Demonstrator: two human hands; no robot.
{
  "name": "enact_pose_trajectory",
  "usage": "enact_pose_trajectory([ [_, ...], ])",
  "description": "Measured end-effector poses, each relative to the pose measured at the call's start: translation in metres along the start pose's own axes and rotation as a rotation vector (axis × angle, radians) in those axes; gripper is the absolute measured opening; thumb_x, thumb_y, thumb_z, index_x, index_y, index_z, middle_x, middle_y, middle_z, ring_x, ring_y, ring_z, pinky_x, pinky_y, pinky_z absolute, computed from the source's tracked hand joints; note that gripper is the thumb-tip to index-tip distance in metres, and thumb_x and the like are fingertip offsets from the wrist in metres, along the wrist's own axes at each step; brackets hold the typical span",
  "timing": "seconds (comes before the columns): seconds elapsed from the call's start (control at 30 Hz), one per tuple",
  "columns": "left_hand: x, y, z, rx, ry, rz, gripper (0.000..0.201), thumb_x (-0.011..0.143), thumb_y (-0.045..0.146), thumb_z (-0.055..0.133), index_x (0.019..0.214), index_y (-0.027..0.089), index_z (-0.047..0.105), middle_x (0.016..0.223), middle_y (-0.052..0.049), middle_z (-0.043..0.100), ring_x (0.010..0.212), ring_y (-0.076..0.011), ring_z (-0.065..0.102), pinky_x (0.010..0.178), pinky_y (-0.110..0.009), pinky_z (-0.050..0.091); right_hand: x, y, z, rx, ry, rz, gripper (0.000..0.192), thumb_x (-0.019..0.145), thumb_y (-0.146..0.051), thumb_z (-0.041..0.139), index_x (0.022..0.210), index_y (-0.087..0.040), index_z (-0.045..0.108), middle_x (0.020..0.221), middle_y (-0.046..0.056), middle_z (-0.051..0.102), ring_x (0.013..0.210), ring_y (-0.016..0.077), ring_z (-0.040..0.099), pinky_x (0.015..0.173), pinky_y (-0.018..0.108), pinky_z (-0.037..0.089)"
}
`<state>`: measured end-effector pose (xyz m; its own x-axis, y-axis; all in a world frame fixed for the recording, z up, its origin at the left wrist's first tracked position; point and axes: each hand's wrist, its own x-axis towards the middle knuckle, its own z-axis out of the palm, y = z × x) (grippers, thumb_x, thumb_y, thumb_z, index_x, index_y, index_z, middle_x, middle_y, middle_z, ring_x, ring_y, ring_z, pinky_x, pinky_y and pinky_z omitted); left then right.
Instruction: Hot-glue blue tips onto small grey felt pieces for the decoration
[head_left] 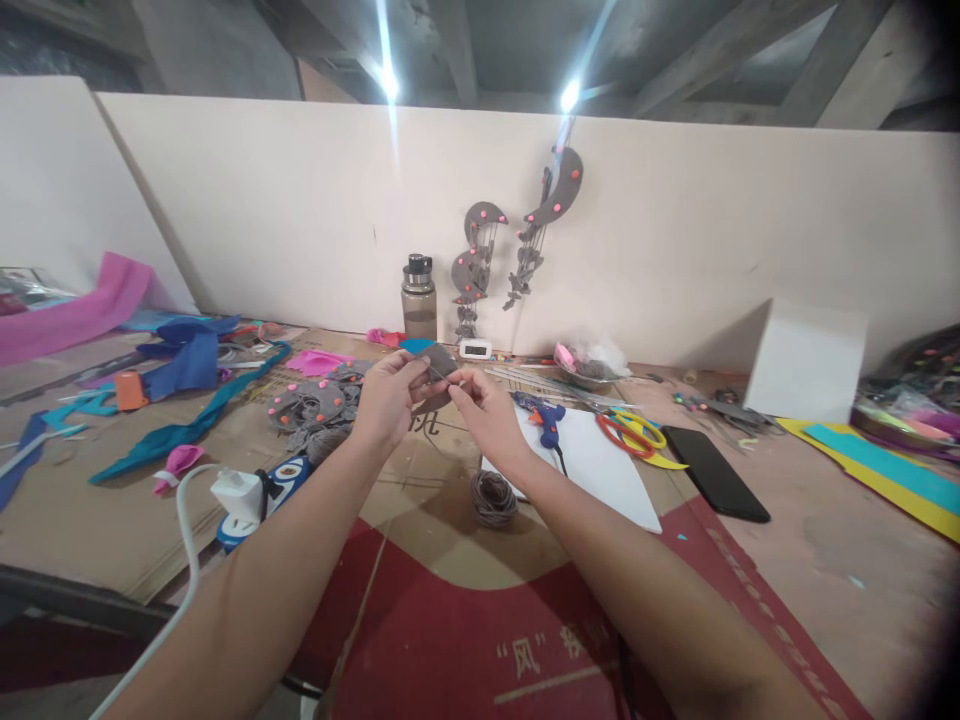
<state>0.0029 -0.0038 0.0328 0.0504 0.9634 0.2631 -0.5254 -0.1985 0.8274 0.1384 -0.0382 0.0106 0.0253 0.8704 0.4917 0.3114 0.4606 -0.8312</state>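
Observation:
My left hand (388, 402) pinches a dark grey felt piece (442, 364) above the cardboard. My right hand (486, 412) meets it from the other side, thumb and fingertips closed on a thin grey yarn strand laid against the felt. Part of the felt is hidden behind my fingers. Below my hands, a ball of grey yarn (494, 498) rests on the cardboard. Left of my left hand lies a pile of grey felt pieces with pink and orange dots (311, 402).
On the right are a blue glue gun (549, 425), white paper (607, 480), scissors (630, 435) and a black phone (716, 473). A power strip (289, 480) with a charger lies left. Behind stand a bottle (419, 305) and hanging grey felt crescents (559, 195).

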Motion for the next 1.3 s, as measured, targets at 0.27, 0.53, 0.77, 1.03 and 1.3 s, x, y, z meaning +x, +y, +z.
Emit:
enact_pose_trajectory([
  [0.27,0.017,0.010,-0.020,-0.089,0.099,0.096,0.017,0.063,0.016,0.074,0.066,0.014,0.058,0.061,0.004,0.057,0.056,-0.0056,0.054,0.062,-0.021,0.057,0.000,0.003,-0.004,-0.086,-0.028,0.010,0.021,0.086,-0.035,0.051,0.084,-0.019,0.066,0.074,-0.002,0.063,0.066,0.0122,0.049,0.063,0.024,0.036],
  [0.53,0.020,0.002,-0.023,0.030,0.005,-0.073,0.008,0.072,0.015,0.070,0.075,0.011,0.064,0.077,-0.004,0.067,0.073,-0.0111,0.065,0.078,-0.029,0.058,0.009,0.006,-0.020,-0.080,0.153,0.009,0.023,0.083,-0.037,0.053,0.080,-0.017,0.065,0.068,-0.002,0.058,0.063,0.0125,0.046,0.062,0.025,0.035],
  [0.77,0.016,0.001,-0.020,0.075,-0.030,-0.049,0.015,0.071,0.021,0.074,0.076,0.014,0.062,0.072,0.000,0.064,0.069,-0.0100,0.063,0.081,-0.035,0.058,0.015,0.012,-0.032,-0.079,0.225,0.050,0.024,0.081,-0.038,0.053,0.076,-0.017,0.063,0.065,-0.003,0.054,0.062,0.0127,0.043,0.062,0.025,0.033],
  [1.03,0.012,0.002,-0.016,0.140,0.059,0.030,0.022,0.065,0.028,0.077,0.072,0.012,0.062,0.064,0.002,0.060,0.063,-0.0086,0.059,0.081,-0.036,0.058,0.015,0.010,-0.034,-0.068,0.239,0.033,0.024,0.082,-0.039,0.054,0.078,-0.017,0.064,0.065,-0.003,0.053,0.062,0.0121,0.042,0.062,0.025,0.033],
  [1.3,0.020,-0.003,-0.024,0.078,0.079,0.027,0.022,0.063,0.027,0.077,0.071,0.012,0.063,0.064,0.001,0.061,0.060,-0.0079,0.058,0.077,-0.033,0.058,0.005,0.009,-0.042,-0.157,-0.187,0.005,0.026,0.085,-0.038,0.053,0.083,-0.019,0.071,0.075,0.000,0.066,0.068,0.0136,0.053,0.066,0.026,0.039],
])
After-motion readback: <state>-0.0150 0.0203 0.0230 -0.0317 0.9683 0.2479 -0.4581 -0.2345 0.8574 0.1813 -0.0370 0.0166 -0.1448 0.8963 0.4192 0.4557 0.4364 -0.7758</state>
